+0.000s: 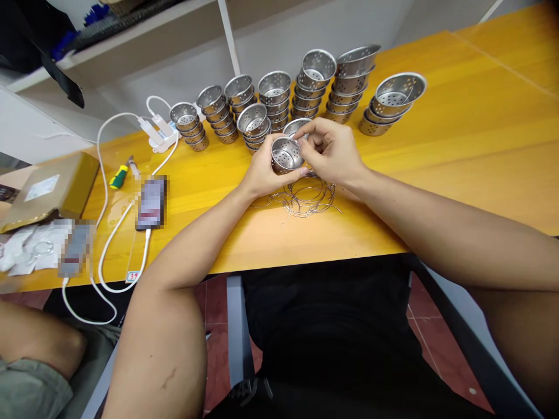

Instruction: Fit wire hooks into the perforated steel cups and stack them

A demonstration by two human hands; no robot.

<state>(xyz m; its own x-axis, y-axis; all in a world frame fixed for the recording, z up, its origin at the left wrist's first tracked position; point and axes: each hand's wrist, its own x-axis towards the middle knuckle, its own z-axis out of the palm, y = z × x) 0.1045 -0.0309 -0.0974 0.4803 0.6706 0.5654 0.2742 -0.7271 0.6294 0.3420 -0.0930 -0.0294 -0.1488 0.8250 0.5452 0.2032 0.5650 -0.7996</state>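
Note:
My left hand (265, 169) is wrapped round a small perforated metal cup (286, 156), its open top tilted toward me. At the cup's right rim, the thumb and forefinger of my right hand (327, 148) are pinched together; what they hold, if anything, is too small to make out. Just beneath both hands lie loops of thin metal wire (305, 201) on the yellow table (262, 238). Another perforated cup (297, 126) is directly behind the held one, partly hidden by my right fingers.
Several stacks of perforated cups (274, 87) line the table's back. To the left are a power strip (161, 137), white cables, a green-yellow screwdriver (119, 177), two phones (151, 202) and a cardboard box (52, 189). Another person's leg (39, 337) shows at lower left.

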